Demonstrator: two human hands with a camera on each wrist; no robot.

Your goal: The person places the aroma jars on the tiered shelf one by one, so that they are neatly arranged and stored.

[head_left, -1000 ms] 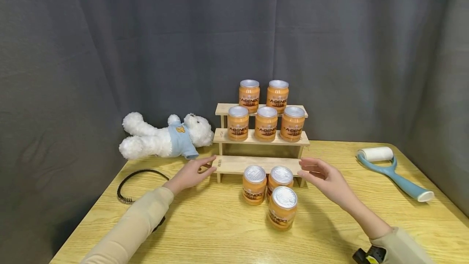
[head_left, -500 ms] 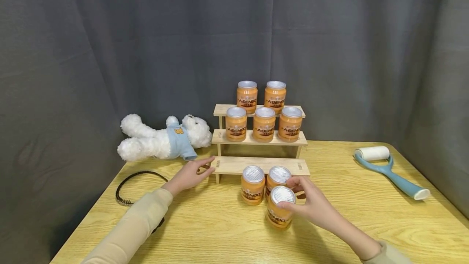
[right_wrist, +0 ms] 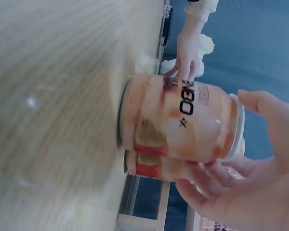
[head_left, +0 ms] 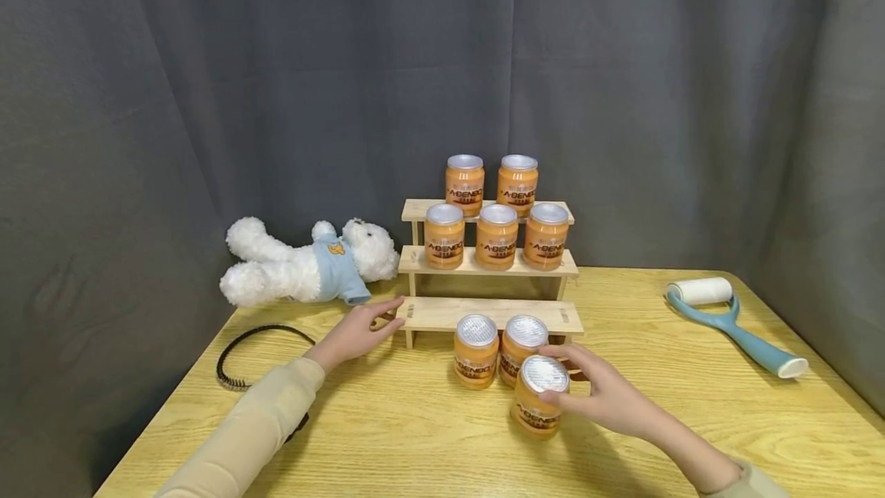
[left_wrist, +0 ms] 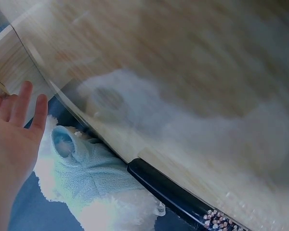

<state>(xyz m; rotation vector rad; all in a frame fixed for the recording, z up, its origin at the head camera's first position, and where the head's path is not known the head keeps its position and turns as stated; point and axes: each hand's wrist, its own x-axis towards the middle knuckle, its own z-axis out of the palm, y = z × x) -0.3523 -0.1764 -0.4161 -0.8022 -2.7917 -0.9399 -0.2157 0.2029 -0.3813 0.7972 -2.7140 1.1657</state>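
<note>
A: How far has the shelving been taken?

B: Past halfway, it is judged. Two top-tier jars (head_left: 465, 189) and three middle-tier jars (head_left: 497, 244) are seated upright on the wooden stand (head_left: 442, 312). Three are left on the table (head_left: 387, 421), and no jar is seen on the lowest tier.

A: And the jar being handled?

B: The front jar (head_left: 535, 410) is pinched near its rim between thumb and curled fingers of the right hand (head_left: 604, 400), just before two rear jars (head_left: 475, 363). Whether its base is fully on the table cannot be told with confidence.

A: The left hand (head_left: 356, 329)?

B: Held at the stand's left end, fingers extended and somewhat spread; contact is uncertain.
</note>
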